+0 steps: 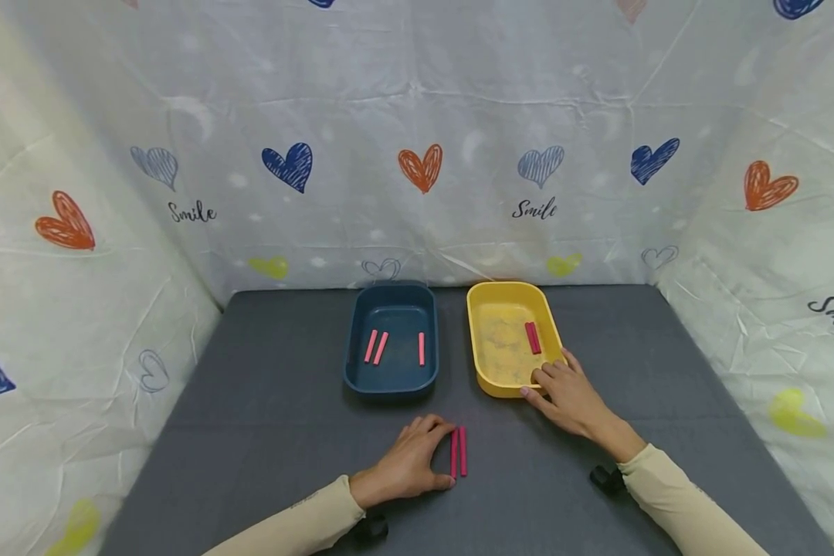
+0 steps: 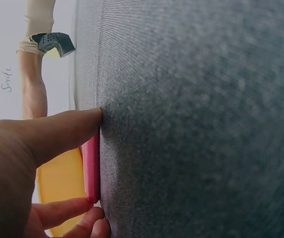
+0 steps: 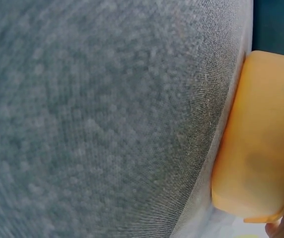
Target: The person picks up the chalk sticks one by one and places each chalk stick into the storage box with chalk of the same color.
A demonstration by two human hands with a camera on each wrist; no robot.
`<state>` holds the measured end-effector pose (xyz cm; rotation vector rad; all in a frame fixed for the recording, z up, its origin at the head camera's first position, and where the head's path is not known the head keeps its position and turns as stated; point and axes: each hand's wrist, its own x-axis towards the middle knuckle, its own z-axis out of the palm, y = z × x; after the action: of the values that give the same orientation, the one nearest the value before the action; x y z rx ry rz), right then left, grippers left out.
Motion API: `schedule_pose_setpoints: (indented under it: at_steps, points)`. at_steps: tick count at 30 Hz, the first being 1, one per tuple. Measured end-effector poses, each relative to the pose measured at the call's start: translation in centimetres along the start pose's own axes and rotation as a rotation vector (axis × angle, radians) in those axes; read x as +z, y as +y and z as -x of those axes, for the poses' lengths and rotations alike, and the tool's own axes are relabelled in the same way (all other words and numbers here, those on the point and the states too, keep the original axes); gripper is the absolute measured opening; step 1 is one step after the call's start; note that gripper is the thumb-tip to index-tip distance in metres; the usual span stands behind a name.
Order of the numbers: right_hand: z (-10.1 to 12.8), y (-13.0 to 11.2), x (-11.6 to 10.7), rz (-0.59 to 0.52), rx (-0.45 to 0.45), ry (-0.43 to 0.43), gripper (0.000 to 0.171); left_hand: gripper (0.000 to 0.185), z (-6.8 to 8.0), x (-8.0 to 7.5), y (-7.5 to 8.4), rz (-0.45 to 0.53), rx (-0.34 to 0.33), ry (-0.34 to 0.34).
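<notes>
The left hand [image 1: 408,461] pinches a pink stick [image 1: 454,454] by its ends, beside a matching stick [image 1: 462,451], on dark grey cloth [image 1: 271,401]; the right hand [image 1: 568,394] grips the yellow tray [image 1: 493,340]. Heart-printed white sheets [image 1: 347,116] line three sides.

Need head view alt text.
A person's left hand pinches one dark-pink stick end to end, a second stick beside it on gray cloth; right hand grips a yellow tray holding two sticks. A blue tray holds three light-pink sticks.
</notes>
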<state>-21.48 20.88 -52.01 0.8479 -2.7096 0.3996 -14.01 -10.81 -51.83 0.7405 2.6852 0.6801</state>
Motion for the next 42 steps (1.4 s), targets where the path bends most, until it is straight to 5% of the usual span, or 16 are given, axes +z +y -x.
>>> schedule_pose_setpoints:
  at_steps: [17,29,42]
  points:
    - [0.1,-0.3,-0.2,-0.002,-0.011,0.019,0.022,0.076,0.5,-0.8,0.7,0.087,0.014,0.051]
    - [-0.1,-0.3,-0.1,-0.006,-0.003,0.01,0.021,0.078,0.2,-3.2,1.8,0.186,0.046,0.089]
    - [-0.1,-0.4,-0.3,-0.016,0.001,0.011,0.022,0.081,-0.4,-7.4,4.1,0.26,0.071,0.183]
